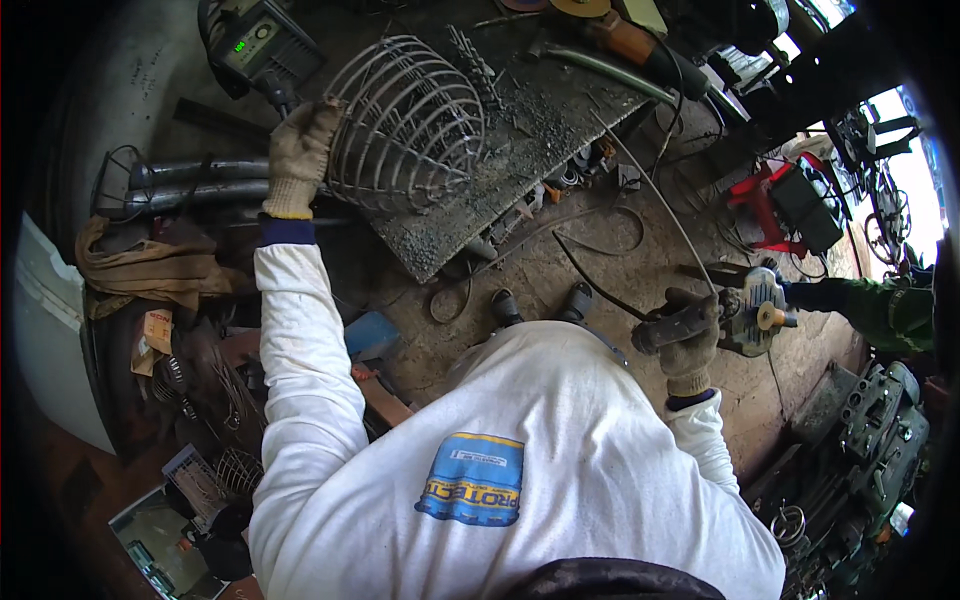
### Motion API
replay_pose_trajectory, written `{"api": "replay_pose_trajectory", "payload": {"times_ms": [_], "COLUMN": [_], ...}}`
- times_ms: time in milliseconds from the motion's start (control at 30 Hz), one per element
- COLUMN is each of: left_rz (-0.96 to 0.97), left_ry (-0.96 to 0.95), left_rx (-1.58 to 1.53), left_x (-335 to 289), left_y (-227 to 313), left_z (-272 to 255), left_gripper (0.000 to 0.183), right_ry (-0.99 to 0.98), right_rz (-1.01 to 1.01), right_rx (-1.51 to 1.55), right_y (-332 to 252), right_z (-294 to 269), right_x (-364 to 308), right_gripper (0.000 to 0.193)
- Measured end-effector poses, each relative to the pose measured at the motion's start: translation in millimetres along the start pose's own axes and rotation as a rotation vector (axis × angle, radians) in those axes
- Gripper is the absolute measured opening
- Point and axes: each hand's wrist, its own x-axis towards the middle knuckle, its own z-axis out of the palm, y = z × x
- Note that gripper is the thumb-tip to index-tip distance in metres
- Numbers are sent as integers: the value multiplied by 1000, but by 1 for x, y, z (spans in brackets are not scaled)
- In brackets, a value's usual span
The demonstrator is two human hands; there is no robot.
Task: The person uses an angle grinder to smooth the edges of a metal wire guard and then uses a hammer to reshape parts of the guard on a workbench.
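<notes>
A dome-shaped basket of bent metal rods [405, 130] lies on its side on the metal work table [430, 245]. My left hand [303, 148], in a worn tan knitted glove, has its fingers closed at the basket's left rim. Out to the right, clear of the table, my right hand [692, 340] is gloved too and wrapped around a dark cylindrical welding electrode holder [668, 328]. A long thin rod [655, 185] rises from that hand toward the table's right edge. A black cable [590, 267] runs to the holder. The right fingertips are partly hidden.
A welding machine [262, 48] with a lit green display stands beyond my left hand. Dark grit and an orange angle grinder [625, 40] lie on the table. Steel tubes [200, 185] sit at left; cables loop across the floor. Another person's dark sleeve [895, 310] shows at right.
</notes>
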Motion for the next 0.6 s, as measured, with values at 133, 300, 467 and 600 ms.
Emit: {"api": "replay_pose_trajectory", "payload": {"times_ms": [133, 300, 467, 600], "left_rz": [-193, -432, 107, -41], "left_ry": [29, -317, -153, -132], "left_rx": [-341, -740, 459, 84], "left_x": [6, 15, 8, 26], "left_y": [-2, -3, -14, -32], "left_z": [13, 11, 35, 14], "left_gripper": [20, 19, 17, 16], "right_ry": [118, 140, -49, -63], "right_rz": [280, 86, 328, 193], "right_rx": [738, 171, 1190, 637], "right_y": [13, -11, 17, -12], "right_z": [8, 21, 6, 15], "right_x": [3, 2, 6, 10], "right_gripper": [50, 25, 46, 40]}}
